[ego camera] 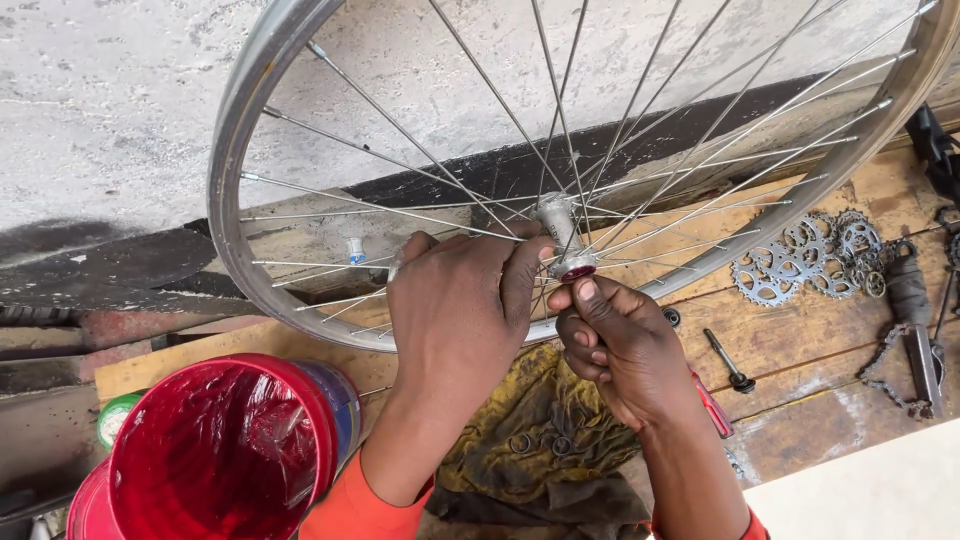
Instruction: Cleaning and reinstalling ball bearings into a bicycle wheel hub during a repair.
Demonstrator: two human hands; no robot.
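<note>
At the far left stands a red bucket [215, 455] lined with clear plastic, a small green lid [115, 415] just behind it. Above it the bare bicycle wheel [240, 130] stands upright on the wooden desk [800, 400], spokes all laced, no tyre on the rim. The left hand [455, 310] is closed around the spokes and the hub [558, 225] at the wheel's centre, steadying it. The right hand [615, 345] pinches the red cap [578, 270] at the hub's near end, so I'd judge the hub work is midway, not finished. Below the hands lies a greasy yellow rag [535, 430] with small rings on it. Further right sit a loose bolt [730, 362], sprockets [810, 255] and a chain [890, 365]. A rough concrete wall [110, 100] stands behind.
</note>
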